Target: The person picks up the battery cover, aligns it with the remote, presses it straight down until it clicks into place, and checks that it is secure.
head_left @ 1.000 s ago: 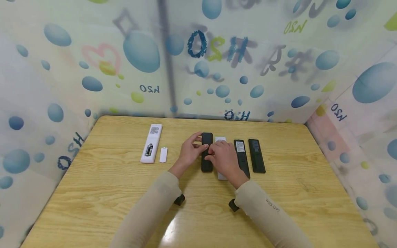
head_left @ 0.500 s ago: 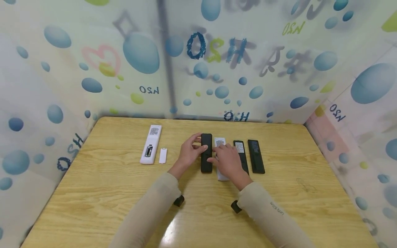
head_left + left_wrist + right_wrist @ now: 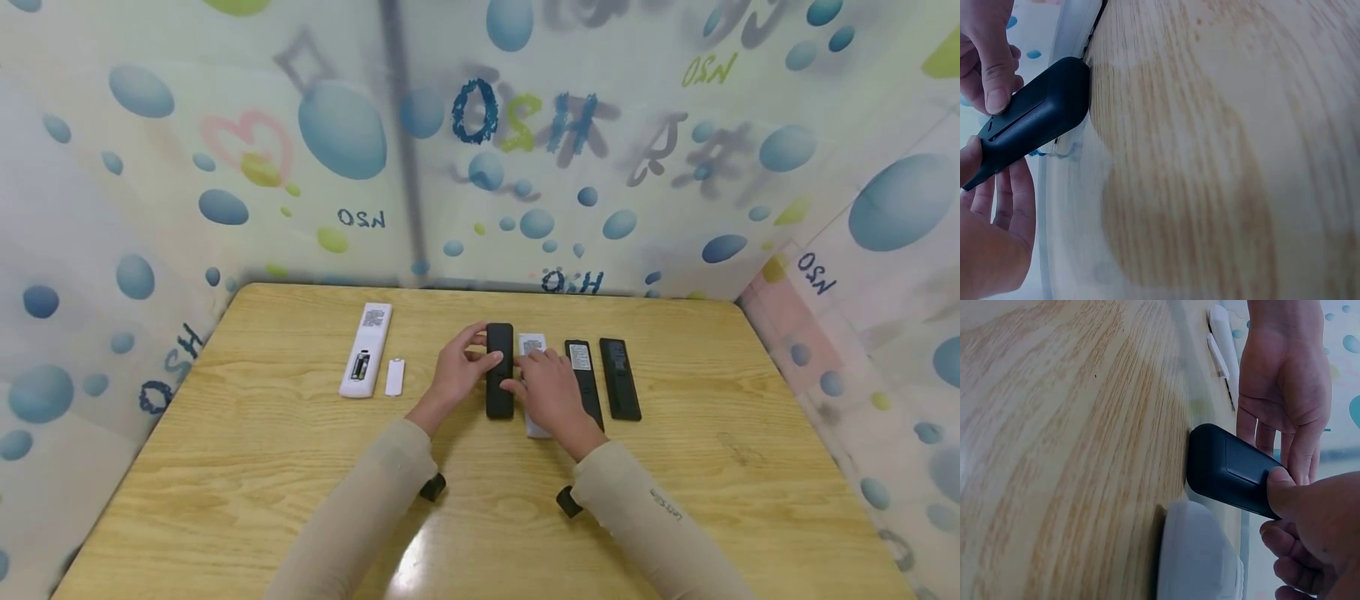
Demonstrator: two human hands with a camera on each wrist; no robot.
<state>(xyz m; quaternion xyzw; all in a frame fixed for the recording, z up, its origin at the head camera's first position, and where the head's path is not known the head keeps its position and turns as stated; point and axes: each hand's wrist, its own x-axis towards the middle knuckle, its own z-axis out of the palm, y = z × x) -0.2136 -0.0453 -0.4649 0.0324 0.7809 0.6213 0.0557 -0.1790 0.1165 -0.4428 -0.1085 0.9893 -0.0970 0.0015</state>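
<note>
A black remote control (image 3: 500, 337) lies back side up between the two hands. My left hand (image 3: 457, 368) grips it from the left, thumb on top and fingers at its far left side. From the right, my right hand (image 3: 557, 390) holds it with the thumb on its back, the other fingers bent beside its right edge. In the right wrist view the battery cover (image 3: 1244, 459) sits in the back of the black remote, under the right thumb (image 3: 1282, 487). A white remote (image 3: 536, 427) lies partly hidden beneath the right hand.
Left on the wooden table (image 3: 225, 467) lies a white remote (image 3: 375, 321), its battery compartment open with batteries (image 3: 361, 365) inside. Beside it is a loose white battery cover (image 3: 395, 377). To the right lie a labelled black remote (image 3: 589, 396) and another black remote (image 3: 621, 383).
My right hand has shifted slightly right, its fingers drawing off the top of the black remote to its right edge. My left hand and the remote have stayed in place.
</note>
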